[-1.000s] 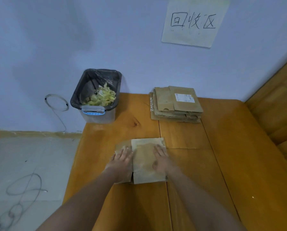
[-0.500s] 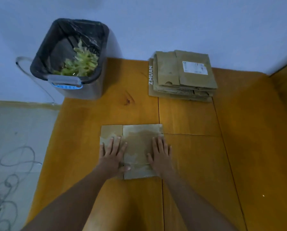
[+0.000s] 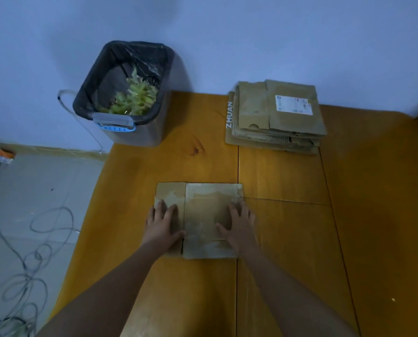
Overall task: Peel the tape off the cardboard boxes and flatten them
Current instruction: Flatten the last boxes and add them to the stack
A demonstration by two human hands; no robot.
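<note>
Flattened cardboard box (image 3: 210,215) lying flat near the middle of the orange wooden platform (image 3: 288,239), pressed under both palms. Left hand (image 3: 163,226) on the narrow left flap, fingers straight and slightly spread; right hand (image 3: 239,224) at the right edge, fingers straight, thumb out. Matte, scuffed brown surface with pale torn patches. Bare smooth wood on the right and nearer side. Well beyond, a stack of flattened boxes (image 3: 276,117) against the wall, and a black-lined bin (image 3: 127,93) at the left corner.

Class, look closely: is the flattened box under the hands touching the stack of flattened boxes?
Apart. The head view shows bare table between the flattened box and the stack.
</note>
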